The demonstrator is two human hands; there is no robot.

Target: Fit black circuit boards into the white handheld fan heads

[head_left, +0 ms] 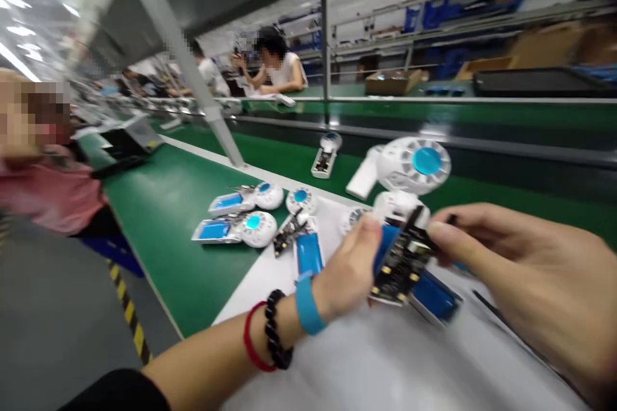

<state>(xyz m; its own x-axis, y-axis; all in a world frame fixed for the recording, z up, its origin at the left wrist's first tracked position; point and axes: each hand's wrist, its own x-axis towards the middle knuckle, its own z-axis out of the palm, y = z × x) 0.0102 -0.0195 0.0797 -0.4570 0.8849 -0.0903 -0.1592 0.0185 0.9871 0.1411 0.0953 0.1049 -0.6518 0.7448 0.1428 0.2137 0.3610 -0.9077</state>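
Left hand [349,263] has the circuit board [402,270] up over the white paper [337,359], fingers closed round its edge. Right hand [525,276] at board's top — can't tell from here what's pinched. Probably board fitting — next move wants it steady.

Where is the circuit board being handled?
In the head view, the circuit board sits right of centre, between the left hand and the right hand, beside a blue block.
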